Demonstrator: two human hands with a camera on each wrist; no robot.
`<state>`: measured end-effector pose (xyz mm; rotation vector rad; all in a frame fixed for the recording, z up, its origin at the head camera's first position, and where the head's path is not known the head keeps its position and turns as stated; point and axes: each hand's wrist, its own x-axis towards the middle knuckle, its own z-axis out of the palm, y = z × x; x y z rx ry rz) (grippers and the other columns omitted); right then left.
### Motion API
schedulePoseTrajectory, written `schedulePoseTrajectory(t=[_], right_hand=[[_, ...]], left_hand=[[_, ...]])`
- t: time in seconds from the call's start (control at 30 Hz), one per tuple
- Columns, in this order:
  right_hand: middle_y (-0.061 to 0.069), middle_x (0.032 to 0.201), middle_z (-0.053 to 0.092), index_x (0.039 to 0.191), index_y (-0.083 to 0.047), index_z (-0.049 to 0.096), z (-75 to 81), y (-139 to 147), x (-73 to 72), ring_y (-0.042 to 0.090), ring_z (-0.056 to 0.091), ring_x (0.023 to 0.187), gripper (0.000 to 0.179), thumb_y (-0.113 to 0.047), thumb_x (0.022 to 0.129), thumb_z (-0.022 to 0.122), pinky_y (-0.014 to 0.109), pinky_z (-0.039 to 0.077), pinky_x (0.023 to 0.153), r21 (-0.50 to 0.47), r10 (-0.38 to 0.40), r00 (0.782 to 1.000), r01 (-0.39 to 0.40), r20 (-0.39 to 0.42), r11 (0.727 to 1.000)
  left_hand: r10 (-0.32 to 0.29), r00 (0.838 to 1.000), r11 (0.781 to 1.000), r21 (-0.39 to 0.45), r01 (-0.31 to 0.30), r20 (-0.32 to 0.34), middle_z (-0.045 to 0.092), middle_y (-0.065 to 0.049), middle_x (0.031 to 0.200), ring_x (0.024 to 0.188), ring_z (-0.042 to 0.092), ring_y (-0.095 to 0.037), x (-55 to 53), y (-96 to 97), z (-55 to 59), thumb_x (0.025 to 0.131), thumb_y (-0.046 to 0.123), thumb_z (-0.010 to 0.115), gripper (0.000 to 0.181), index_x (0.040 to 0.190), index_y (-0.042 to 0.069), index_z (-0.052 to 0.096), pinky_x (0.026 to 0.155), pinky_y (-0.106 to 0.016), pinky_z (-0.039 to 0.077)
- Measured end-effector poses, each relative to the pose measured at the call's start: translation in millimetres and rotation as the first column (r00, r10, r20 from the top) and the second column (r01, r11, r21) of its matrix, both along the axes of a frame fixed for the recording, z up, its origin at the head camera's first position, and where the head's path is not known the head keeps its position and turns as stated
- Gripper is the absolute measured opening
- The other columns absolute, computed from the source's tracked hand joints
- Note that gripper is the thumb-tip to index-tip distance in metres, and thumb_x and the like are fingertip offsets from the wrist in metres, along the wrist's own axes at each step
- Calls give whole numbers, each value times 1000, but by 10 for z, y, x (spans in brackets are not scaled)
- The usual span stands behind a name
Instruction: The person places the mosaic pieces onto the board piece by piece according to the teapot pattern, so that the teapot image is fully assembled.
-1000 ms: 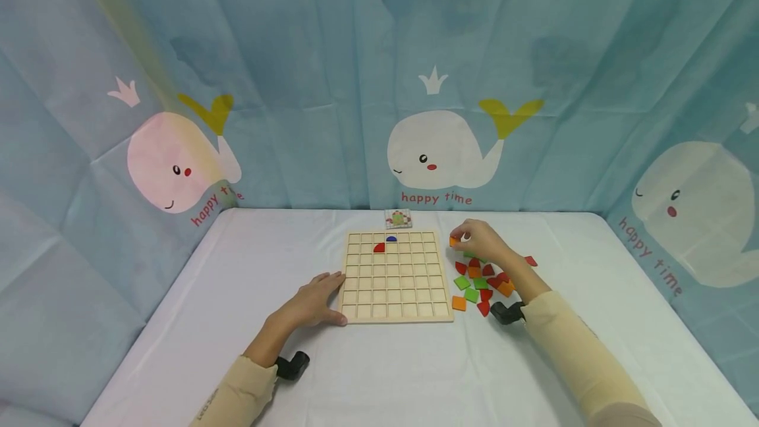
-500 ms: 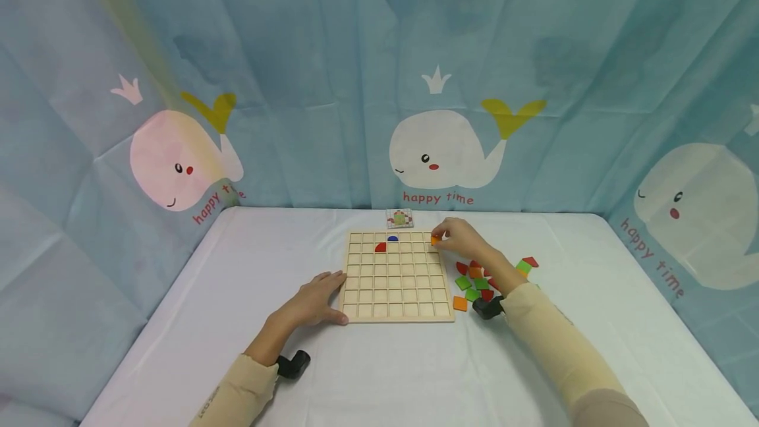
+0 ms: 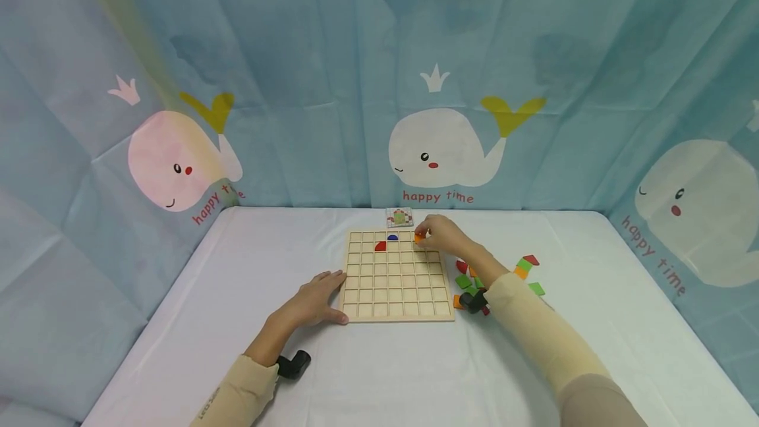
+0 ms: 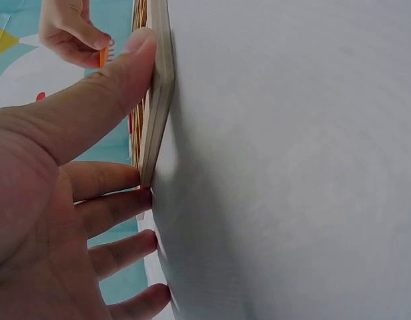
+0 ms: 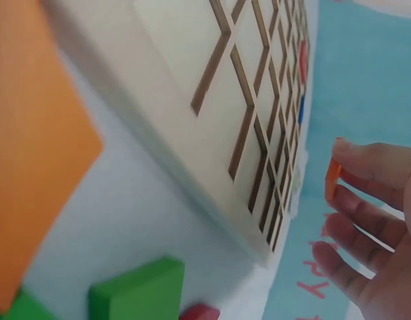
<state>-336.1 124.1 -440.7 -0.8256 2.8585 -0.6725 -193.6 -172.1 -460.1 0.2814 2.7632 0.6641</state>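
A wooden grid board [image 3: 380,290] lies on the white table. My right hand [image 3: 446,234] pinches an orange square tile [image 3: 418,238] between thumb and fingertips, over the board's far row; in the right wrist view the tile [image 5: 333,179] is held edge-on, with the other fingers spread. My left hand [image 3: 313,300] rests against the board's left edge. In the left wrist view its thumb [image 4: 112,90] lies on the board's rim near a corner, fingers extended. A blue half-round tile [image 3: 393,238] sits in the far row, and a red quarter-round tile [image 3: 381,246] one row nearer.
Several loose tiles lie right of the board, partly under my right forearm: a green tile [image 3: 463,282], an orange tile [image 3: 458,302], a red tile [image 3: 532,259]. A small picture card [image 3: 399,217] lies beyond the board. A blue whale-print curtain [image 3: 332,150] stands behind.
My right hand has carried the orange tile leftward, from beside the board to over its far row. My left hand has stayed at the board's left edge.
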Motion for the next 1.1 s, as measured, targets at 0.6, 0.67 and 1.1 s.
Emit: schedulePoseTrajectory(t=[0.6,0.67,1.1], right_hand=[[11,105,70,108,-3,73,-53,-340,-102,26,63,98,26,-15,84,72,39,53,88,52,103,995,-103,-1,993],[10,105,71,107,-3,74,-66,-375,-100,27,63,101,25,-15,85,72,39,53,90,53,110,994,-110,-8,993],[10,107,71,106,-4,74,-86,-535,-86,24,64,100,26,-19,85,74,39,53,91,93,121,993,-119,-11,988]], left_hand=[[-19,1000,1000,-9,19,0,37,-14,156,146,27,-39,-20,-11,3,72,29,85,93,148,4,39,113,-64,26],[-21,1000,1000,-11,21,0,36,-14,156,146,27,-39,-19,-10,8,72,29,85,93,148,4,39,113,-64,26],[-11,1000,1000,0,12,10,36,-14,157,146,26,-39,-19,-8,13,72,29,85,93,149,4,38,113,-65,25]])
